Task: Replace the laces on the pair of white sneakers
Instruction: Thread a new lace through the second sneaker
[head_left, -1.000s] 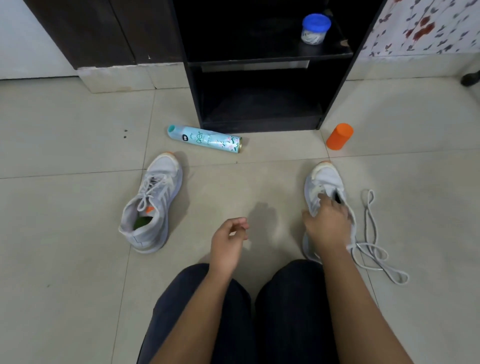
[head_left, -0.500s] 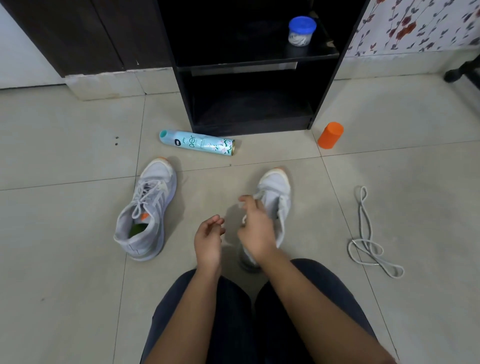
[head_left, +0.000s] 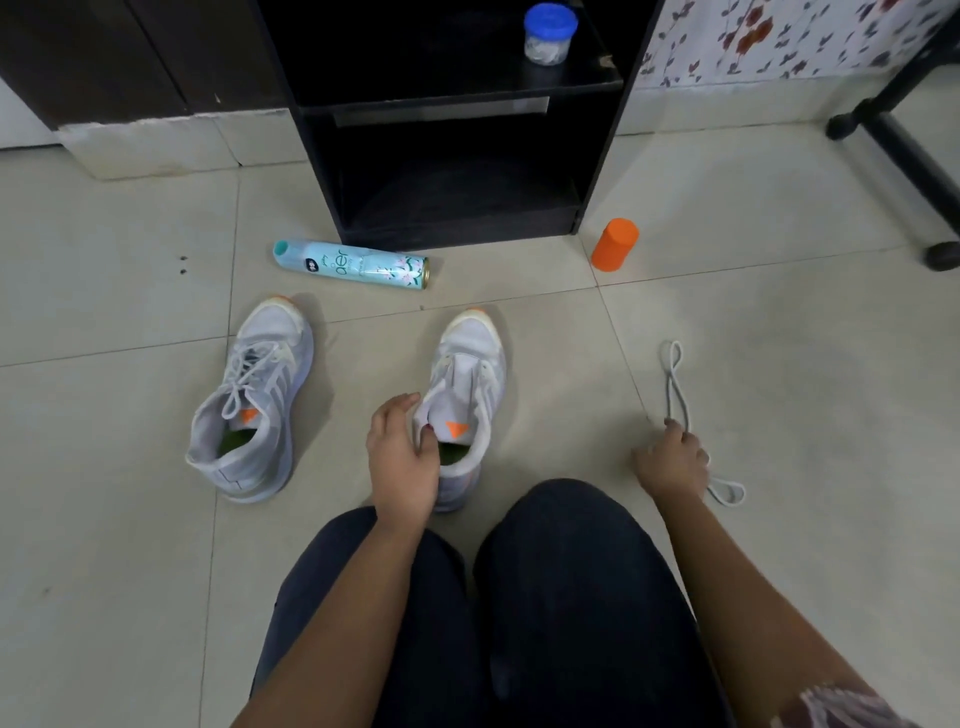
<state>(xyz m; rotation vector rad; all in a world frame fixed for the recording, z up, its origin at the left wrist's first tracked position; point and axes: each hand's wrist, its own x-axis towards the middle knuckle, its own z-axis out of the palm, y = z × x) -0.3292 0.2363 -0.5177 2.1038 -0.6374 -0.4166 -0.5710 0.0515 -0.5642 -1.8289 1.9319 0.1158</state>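
Now left hand (head_left: 402, 457) grips the collar of the unlaced sneaker (head_left: 467, 395), thumb inside, while right hand (head_left: 672, 460) closes on the loose lace (head_left: 675, 384) beside it on the floor.

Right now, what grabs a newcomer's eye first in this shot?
Probably the two white sneakers on the tile floor: the laced sneaker lies at left, while the unlaced sneaker sits centre with the left hand gripping its collar. Next, the right hand closing on the loose lace at right. Behind them, an orange cylinder and a teal spray can lying on its side stand out.
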